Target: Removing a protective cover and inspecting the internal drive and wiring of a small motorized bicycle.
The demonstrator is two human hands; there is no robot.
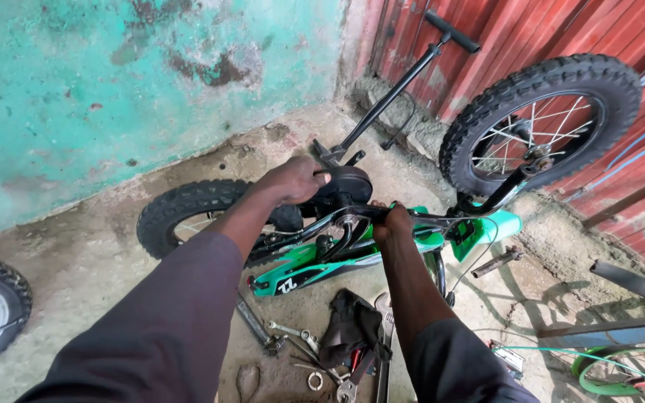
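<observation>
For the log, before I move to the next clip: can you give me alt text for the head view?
A person grips a small green bicycle lying upturned on a concrete floor, left hand on its black saddle and right hand closed around the frame. Wrenches and a dark cloth lie below, and a black floor pump leans by the red wall.

Sleeves: long, dark purplish-grey cloth on both arms, plain, no pattern or print showing.
Cuffs: pushed up past the wrists, leaving both forearms bare.
Left hand [293, 181]: bare, no glove, ring or watch visible.
Right hand [393, 222]: bare, no glove; wrist carries nothing.
Fabric: smooth, softly creased near the elbows.
</observation>
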